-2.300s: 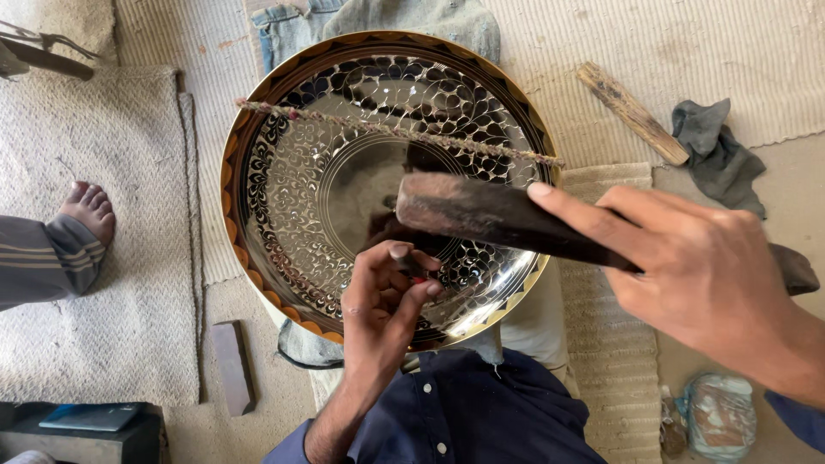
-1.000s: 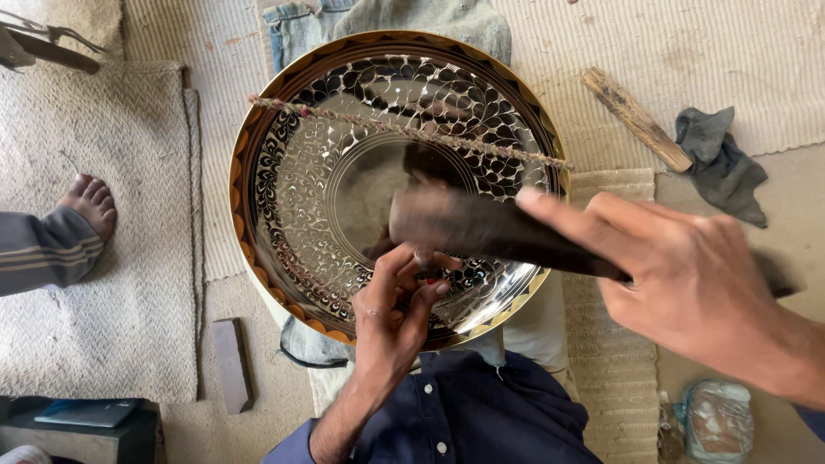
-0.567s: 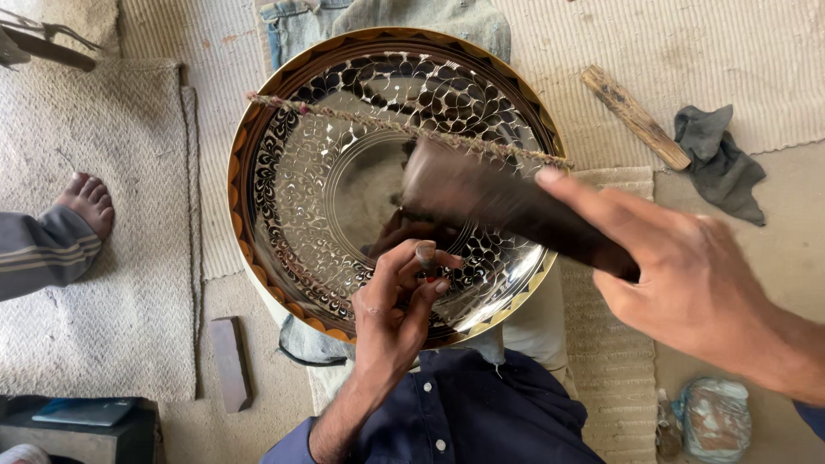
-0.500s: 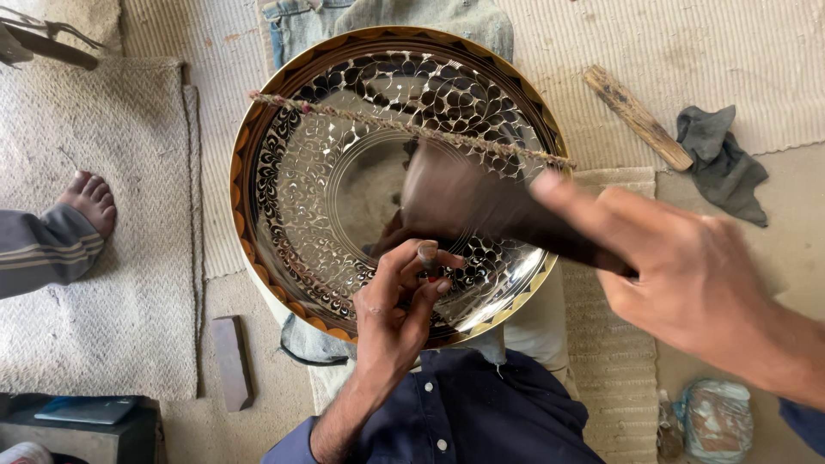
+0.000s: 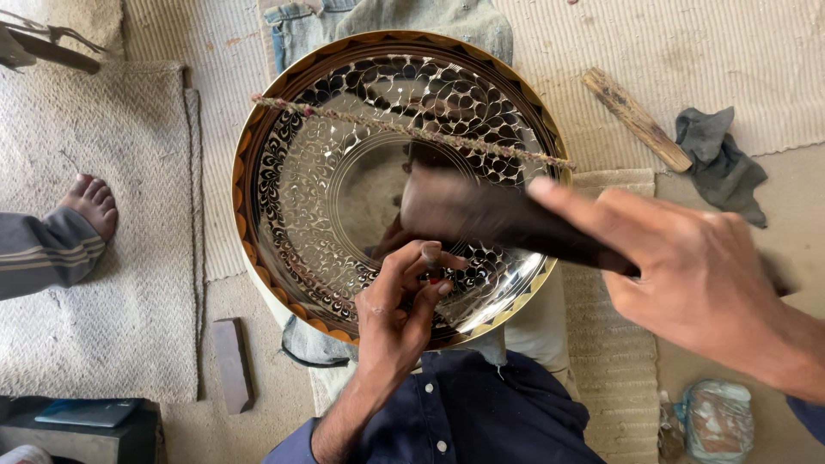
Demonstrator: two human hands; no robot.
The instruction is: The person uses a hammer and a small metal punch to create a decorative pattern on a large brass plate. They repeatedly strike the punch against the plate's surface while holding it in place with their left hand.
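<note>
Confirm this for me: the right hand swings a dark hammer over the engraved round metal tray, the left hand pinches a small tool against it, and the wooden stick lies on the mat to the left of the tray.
One detail is wrong. In the head view the wooden stick lies to the right of the engraved round metal tray, not the left. The right hand, dark hammer and left hand are as stated.

A dark navy shirt (image 5: 481, 412) with small white buttons (image 5: 443, 447) down its front covers the person; the sleeves are pushed up, leaving both forearms bare.
</note>
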